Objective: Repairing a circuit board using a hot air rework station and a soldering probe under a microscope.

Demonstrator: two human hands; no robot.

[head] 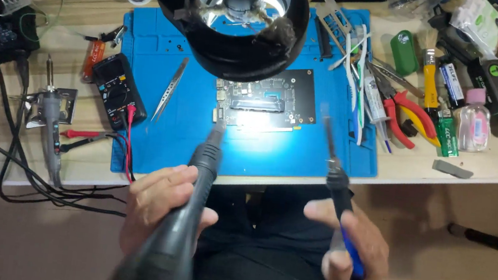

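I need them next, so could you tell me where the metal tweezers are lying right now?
In the head view, the tweezers lie on the left part of the blue mat, between the black multimeter and the circuit board.

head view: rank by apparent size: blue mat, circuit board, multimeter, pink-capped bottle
1. blue mat, by far the largest.
2. circuit board.
3. multimeter, somewhat smaller than the board.
4. pink-capped bottle, smallest.
All lie on the same desk at similar range, so the order looks reliable.
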